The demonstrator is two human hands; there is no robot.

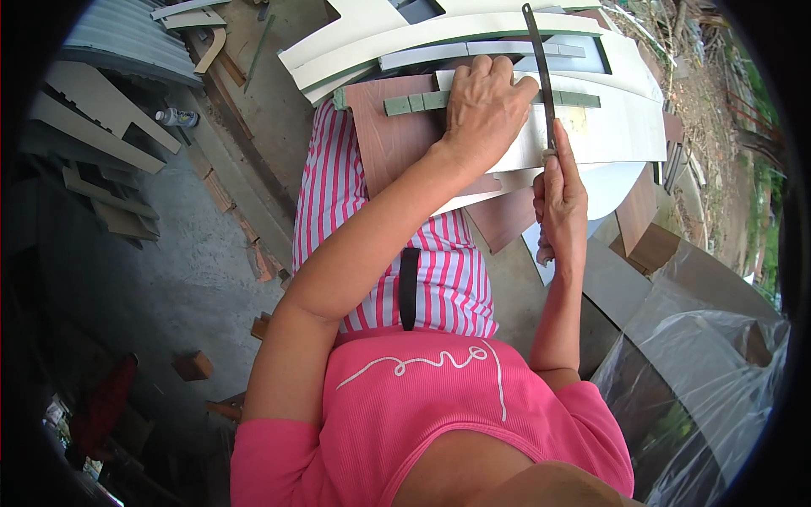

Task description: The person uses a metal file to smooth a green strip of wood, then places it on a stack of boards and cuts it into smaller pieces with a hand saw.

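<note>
My left hand (490, 110) presses down with bent fingers over a narrow green strip (414, 103), which has cross lines along its left part. The strip lies across a white panel (617, 135) and a brown wood-grain panel (393, 127). In my right hand (559, 198) is the handle end of a long, thin, dark saw blade (539, 59), with the index finger stretched along it. The blade points away from me and crosses the strip just right of my left hand. Whether its edge has entered the strip cannot be seen.
Beyond my hands lie curved white panels (456, 29) and a pale grey strip (481, 55). Clear plastic sheeting (701, 363) covers boards at the right. Cut panels (110, 118) and a bottle (177, 117) are at the left. A brick-like block (193, 366) sits on the concrete floor.
</note>
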